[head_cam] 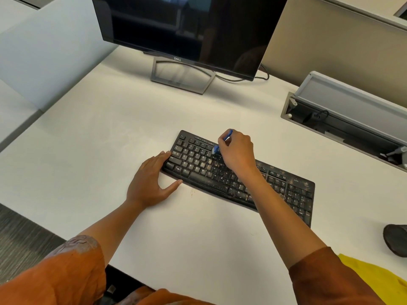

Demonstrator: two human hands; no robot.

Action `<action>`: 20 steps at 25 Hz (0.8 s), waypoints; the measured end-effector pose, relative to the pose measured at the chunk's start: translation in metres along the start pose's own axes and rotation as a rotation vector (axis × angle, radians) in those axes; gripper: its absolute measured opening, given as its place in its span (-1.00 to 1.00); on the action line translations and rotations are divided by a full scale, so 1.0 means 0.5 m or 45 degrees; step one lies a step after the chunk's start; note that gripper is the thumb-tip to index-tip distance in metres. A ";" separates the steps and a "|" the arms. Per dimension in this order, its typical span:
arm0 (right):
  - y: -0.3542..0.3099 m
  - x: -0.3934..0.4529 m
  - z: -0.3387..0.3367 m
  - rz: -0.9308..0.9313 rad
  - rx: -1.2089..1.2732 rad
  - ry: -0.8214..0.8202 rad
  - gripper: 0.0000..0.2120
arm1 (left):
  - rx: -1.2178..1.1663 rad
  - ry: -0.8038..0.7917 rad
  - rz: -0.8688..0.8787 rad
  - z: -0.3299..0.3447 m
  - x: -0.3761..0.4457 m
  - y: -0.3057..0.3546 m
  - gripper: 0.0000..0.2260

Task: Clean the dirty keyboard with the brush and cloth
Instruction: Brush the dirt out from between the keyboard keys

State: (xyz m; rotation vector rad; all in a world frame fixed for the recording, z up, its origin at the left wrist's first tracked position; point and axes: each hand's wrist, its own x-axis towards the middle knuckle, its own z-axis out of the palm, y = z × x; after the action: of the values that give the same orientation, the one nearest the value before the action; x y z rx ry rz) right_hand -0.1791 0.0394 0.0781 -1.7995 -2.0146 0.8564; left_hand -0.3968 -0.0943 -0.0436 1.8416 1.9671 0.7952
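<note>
Orange sleeves (66,274) filled the bottom edge of the head view, and a yellow cloth (374,276) lay at the lower right corner of the white worktop (99,139), partly under the right sleeve. Both forearms reached forward over the worktop to the black keyboard (293,190), which sat slanted in the middle, its left end farther from the person than its right. Brownish specks dirtied its middle keys and the right part.

The left hand (149,181) lay flat on the worktop at the keyboard's left end, fingers straight and touching that end, thumb spread along the near edge; it held nothing. The right hand (236,153) hovered over the upper middle keys with its fingers curled round a small blue brush (222,143), whose pale bristle end pointed down onto the keys near the number row.

Beyond the keyboard stood a dark Dell monitor (187,29) on a grey open-frame stand (182,75), a cable trailing from behind it. At the right an open cable tray (343,115) was set into the worktop. A dark rounded object (395,239) sat at the right edge, cut off by the frame.
</note>
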 end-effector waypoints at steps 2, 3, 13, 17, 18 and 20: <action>0.002 0.000 0.002 -0.031 -0.109 -0.131 -0.87 | -0.005 0.009 0.008 -0.001 0.001 0.002 -0.26; 0.003 0.001 0.000 -0.037 -0.175 -0.209 -0.86 | -0.007 0.010 0.010 -0.001 0.001 0.003 -0.26; 0.013 0.017 -0.014 -0.329 -0.161 -0.369 -0.92 | -0.010 0.004 0.001 -0.003 0.001 0.003 -0.26; 0.043 0.027 -0.048 -0.287 -0.449 -0.387 -0.93 | 0.000 0.005 0.000 -0.003 0.000 0.004 -0.26; 0.044 0.026 -0.052 -0.288 -0.477 -0.366 -0.92 | 0.003 0.005 0.003 -0.003 0.000 0.005 -0.26; 0.037 0.021 -0.048 -0.329 -0.403 -0.328 -0.91 | 0.009 0.001 0.006 -0.003 0.001 0.005 -0.26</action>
State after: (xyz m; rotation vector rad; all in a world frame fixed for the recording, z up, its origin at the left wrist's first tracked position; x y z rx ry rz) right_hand -0.1519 0.0556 0.0836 -1.5891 -2.6049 0.7551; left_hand -0.3959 -0.0941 -0.0409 1.8508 1.9691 0.7913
